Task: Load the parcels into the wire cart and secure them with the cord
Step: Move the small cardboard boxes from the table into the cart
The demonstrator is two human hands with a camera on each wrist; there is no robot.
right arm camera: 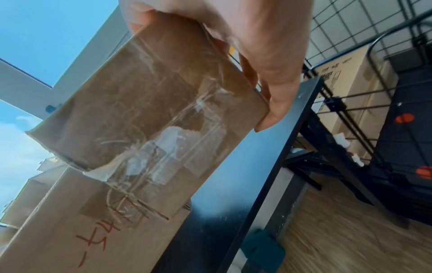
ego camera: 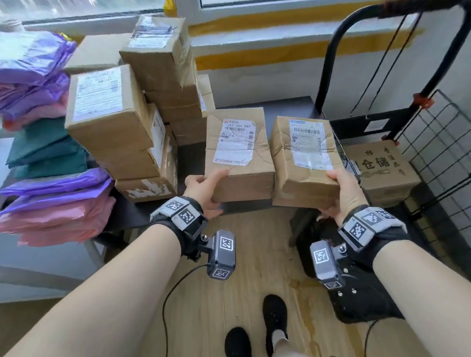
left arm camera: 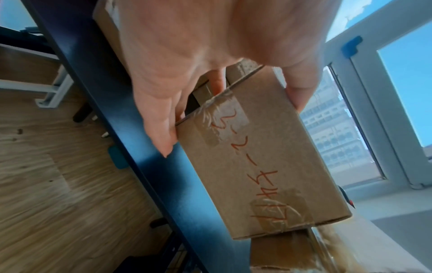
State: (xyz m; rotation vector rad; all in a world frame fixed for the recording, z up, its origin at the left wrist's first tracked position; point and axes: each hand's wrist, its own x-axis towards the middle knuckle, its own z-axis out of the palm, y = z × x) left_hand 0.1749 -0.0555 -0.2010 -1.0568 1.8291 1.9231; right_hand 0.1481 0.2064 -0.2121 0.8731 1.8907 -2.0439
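Note:
My left hand [ego camera: 210,189] grips the near end of a brown cardboard parcel [ego camera: 237,148] with a white label, thumb on top and fingers under it. In the left wrist view that parcel [left arm camera: 261,158] shows red handwriting on its end. My right hand [ego camera: 341,194] grips a second, crumpled parcel [ego camera: 303,157] the same way, taped over in the right wrist view [right arm camera: 149,103]. Both are held side by side above the front edge of the dark table [ego camera: 194,156]. The black wire cart [ego camera: 451,153] stands to the right with a printed box [ego camera: 383,171] inside. Thin black cords [ego camera: 384,63] hang from its handle.
A stack of several cardboard parcels [ego camera: 139,109] fills the table's left half. Purple, pink and green soft mailers [ego camera: 44,166] are piled further left. A black bag [ego camera: 360,282] lies on the wooden floor by my feet [ego camera: 274,318]. Windows and a white wall are behind.

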